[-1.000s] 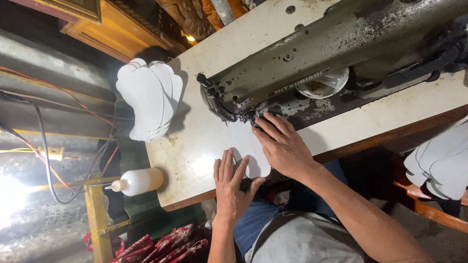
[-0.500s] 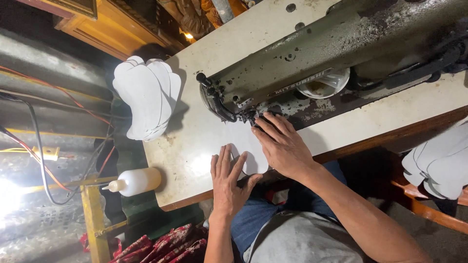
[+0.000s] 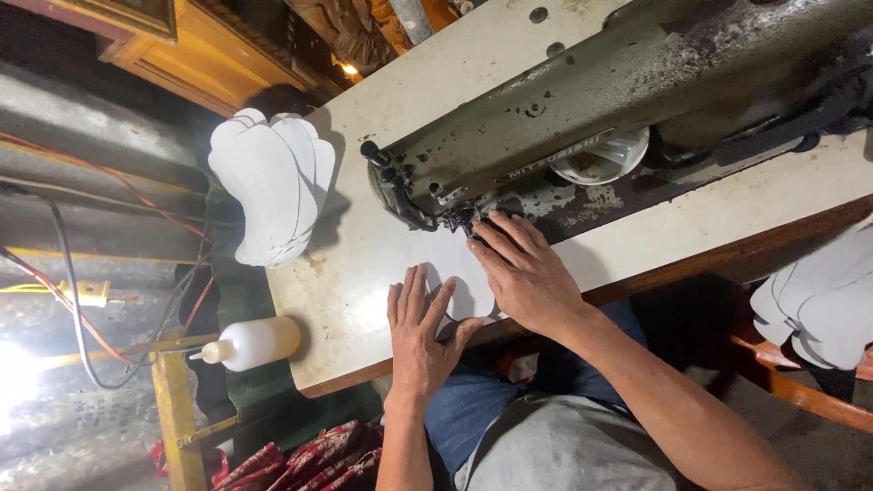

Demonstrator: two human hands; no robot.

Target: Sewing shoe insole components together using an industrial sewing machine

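At frame centre, under the needle end of the machine, my right hand (image 3: 520, 273) lies flat, fingers (image 3: 496, 238) pressed close together, tips touching the presser area. My left hand (image 3: 420, 332) rests palm-down lower left of it, fingers (image 3: 407, 293) spread, pinning the white fabric piece (image 3: 462, 289) to the worktop (image 3: 364, 273). Neither hand pinches anything.

Risk, my judgement: right fingertips sit very near the needle; a slip of the thin piece could draw them in or skew the seam.

Materials: piece is thin, smooth, with scalloped edges. Sewing machine (image 3: 582, 118) is worn olive metal, stained. Worktop pale, scuffed laminate. Stack of white cut pieces (image 3: 268, 186) at upper left; translucent plastic squeeze bottle (image 3: 255, 342) lower left.
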